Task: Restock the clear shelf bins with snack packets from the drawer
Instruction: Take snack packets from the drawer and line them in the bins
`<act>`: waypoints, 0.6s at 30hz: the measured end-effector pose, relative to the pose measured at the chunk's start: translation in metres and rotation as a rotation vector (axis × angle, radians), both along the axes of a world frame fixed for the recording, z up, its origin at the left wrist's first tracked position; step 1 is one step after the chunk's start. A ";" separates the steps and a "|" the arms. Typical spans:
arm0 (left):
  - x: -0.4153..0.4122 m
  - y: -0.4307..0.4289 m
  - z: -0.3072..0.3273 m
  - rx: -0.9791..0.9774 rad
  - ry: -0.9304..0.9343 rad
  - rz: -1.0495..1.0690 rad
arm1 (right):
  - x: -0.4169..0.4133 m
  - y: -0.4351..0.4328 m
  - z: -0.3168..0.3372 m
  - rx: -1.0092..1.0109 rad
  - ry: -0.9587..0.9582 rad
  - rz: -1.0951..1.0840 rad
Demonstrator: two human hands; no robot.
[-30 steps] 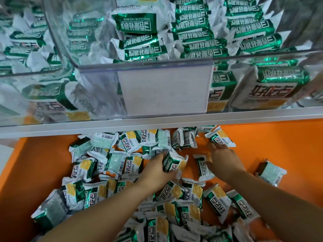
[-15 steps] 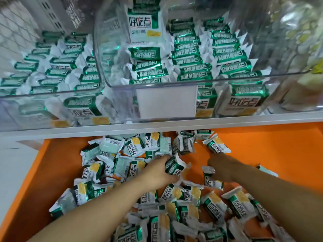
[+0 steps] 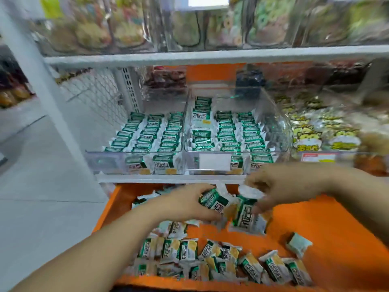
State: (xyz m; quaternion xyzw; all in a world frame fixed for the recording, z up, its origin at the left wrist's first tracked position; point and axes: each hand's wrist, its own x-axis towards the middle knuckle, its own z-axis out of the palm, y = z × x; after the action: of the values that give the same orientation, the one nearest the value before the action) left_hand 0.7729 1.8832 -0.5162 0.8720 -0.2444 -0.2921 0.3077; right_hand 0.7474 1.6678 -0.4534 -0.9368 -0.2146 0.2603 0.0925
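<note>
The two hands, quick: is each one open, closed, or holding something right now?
Left hand: grips a green snack packet above the orange drawer.
Right hand: pinches a second packet by its top end.

Your green-and-white foil snack packets (image 3: 187,251) look glossy, the orange drawer (image 3: 336,228) smooth, the clear plastic shelf bins (image 3: 109,163) shiny, the white metal shelf (image 3: 168,178) matt.

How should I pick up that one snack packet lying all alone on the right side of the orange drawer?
Pinch the lone packet across its puffy middle, coming down from above. It lies on the orange drawer floor, apart from the pile, so both long sides look free; the crimped ends seem thin and floppy.
</note>
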 end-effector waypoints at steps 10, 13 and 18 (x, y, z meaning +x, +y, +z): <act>-0.008 0.017 0.038 -0.326 -0.087 0.161 | -0.032 0.023 0.024 0.813 -0.027 -0.319; -0.006 0.016 0.031 -0.510 0.017 0.323 | -0.023 0.026 0.013 0.953 -0.011 -0.422; 0.000 0.013 0.024 -0.800 0.283 0.488 | -0.007 0.035 0.003 0.976 -0.078 -0.452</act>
State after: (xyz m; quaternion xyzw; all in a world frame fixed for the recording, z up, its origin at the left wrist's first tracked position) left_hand 0.7727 1.8959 -0.4920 0.6690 -0.0815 -0.2105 0.7081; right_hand 0.7408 1.7031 -0.4509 -0.8167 -0.1068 0.0687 0.5629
